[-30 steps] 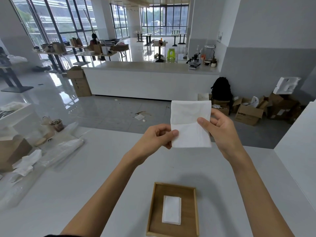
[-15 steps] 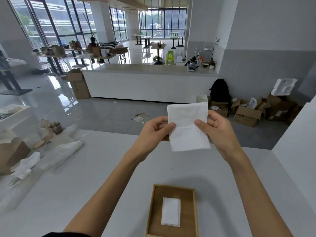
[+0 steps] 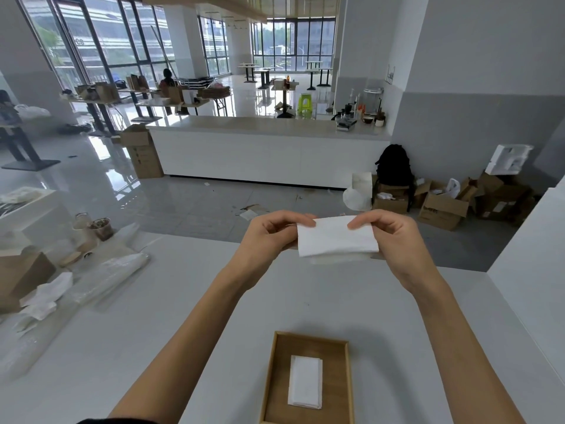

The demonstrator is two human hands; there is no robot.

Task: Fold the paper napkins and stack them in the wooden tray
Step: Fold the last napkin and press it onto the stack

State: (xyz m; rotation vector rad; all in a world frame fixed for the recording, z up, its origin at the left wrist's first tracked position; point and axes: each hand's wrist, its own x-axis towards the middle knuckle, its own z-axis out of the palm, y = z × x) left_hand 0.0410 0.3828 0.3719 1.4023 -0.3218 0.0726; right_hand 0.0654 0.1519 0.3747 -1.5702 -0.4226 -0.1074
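Observation:
I hold a white paper napkin (image 3: 336, 238) in the air above the white table, folded over so its top flap hangs toward me. My left hand (image 3: 269, 237) pinches its left edge. My right hand (image 3: 394, 237) pinches its upper right corner. Below, near the table's front edge, lies the wooden tray (image 3: 337, 356), and a folded napkin (image 3: 305, 382) rests flat inside it, left of centre.
Clear plastic wrapping (image 3: 107, 276) and crumpled white paper (image 3: 46, 296) lie at the table's left side beside a brown box (image 3: 21, 276). A white raised ledge (image 3: 532, 270) bounds the table on the right. Beyond the far edge is open floor.
The napkin was upright and tall; its top half has now come down toward me into a fold. Both hands have moved lower and turned their fingers over the top edge.

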